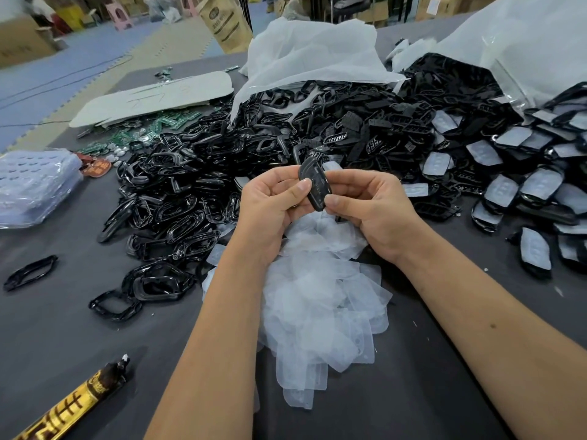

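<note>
1. The left hand (273, 201) and right hand (365, 208) hold a shell part (313, 185) between them, above the tabletop (95, 344).
2. A film pile (317, 296) lies on the tabletop under the hands and wrists.
3. A frame heap (190, 185) lies to the left of the hands and behind them.
4. Covered shells (524, 185) lie to the right.
5. Two bags (311, 58) lie open at the back.
6. A tube (73, 404) lies at the front left.

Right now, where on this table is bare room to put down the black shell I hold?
Bare grey table shows at lower left, between the gold tube and the loose black frames, and at right, below the film-covered shells. The middle is crowded: black frame heap, clear film pile.
</note>
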`<state>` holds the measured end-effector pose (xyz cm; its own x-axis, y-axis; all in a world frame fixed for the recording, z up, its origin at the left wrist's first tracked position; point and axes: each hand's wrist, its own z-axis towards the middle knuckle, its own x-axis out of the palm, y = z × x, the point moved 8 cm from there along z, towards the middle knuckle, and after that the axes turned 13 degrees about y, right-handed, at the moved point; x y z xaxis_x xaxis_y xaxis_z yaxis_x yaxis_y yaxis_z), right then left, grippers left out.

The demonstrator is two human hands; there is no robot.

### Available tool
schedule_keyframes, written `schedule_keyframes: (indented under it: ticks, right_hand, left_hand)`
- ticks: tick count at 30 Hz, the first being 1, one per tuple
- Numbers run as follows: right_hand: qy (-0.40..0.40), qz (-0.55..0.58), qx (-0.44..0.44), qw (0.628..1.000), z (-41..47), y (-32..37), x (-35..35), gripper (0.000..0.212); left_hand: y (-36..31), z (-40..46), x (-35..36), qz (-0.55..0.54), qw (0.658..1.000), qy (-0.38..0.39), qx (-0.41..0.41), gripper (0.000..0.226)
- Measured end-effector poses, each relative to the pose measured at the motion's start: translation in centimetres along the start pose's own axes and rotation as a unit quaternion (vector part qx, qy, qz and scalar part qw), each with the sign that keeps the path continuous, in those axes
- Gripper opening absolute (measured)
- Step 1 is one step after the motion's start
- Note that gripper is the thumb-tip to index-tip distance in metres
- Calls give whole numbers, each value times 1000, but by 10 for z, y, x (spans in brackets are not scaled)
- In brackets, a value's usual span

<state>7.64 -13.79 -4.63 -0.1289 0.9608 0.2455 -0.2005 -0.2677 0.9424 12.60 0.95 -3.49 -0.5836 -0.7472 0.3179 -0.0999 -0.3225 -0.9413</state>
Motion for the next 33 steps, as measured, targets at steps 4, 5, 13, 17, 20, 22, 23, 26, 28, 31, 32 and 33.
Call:
schedule_keyframes:
  ticks: [4, 5, 13, 17, 20, 22, 23, 26, 28, 31, 32, 33]
  right_hand:
    - [8, -10, -9, 1000, -2, 4, 1, 34]
    - [9, -16, -10, 1000, -3, 4, 2, 34]
    - [-1, -326, 7, 945, -15, 44, -5, 37]
    - [-34, -490, 1, 871, -29, 78, -21, 27]
    - [-91, -544, 17, 834, -46, 104, -50, 27]
    - [-119, -580, 37, 805, -61, 121, -72, 28]
    - [-126, -596, 46, 791, -68, 128, -81, 30]
    - [-135, -641, 93, 750, -94, 147, -110, 33]
    - [-134, -657, 142, 728, -110, 156, -129, 32]
    - [-106, -665, 192, 714, -126, 161, -145, 40]
    - [-92, -669, 209, 708, -129, 158, -148, 46]
    - [-77, -674, 227, 699, -130, 154, -150, 50]
  left_hand:
    - [1, 0, 1, -14, 1000, 18, -14, 16]
    - [0, -1, 2, -16, 999, 22, -17, 17]
    - [-22, -1, 15, 294, 954, 56, 1, 24]
    - [-31, 14, 61, 456, 886, 86, 22, 26]
    - [-28, 33, 104, 494, 863, 93, 47, 24]
    - [-17, 44, 137, 504, 855, 108, 61, 21]
    - [-11, 47, 153, 516, 846, 116, 73, 20]
    - [8, 48, 203, 548, 812, 154, 128, 18]
    - [21, 44, 233, 564, 790, 182, 154, 15]
    - [39, 38, 263, 587, 758, 229, 170, 20]
    - [46, 37, 268, 594, 747, 250, 162, 23]
    - [52, 37, 270, 606, 734, 266, 150, 26]
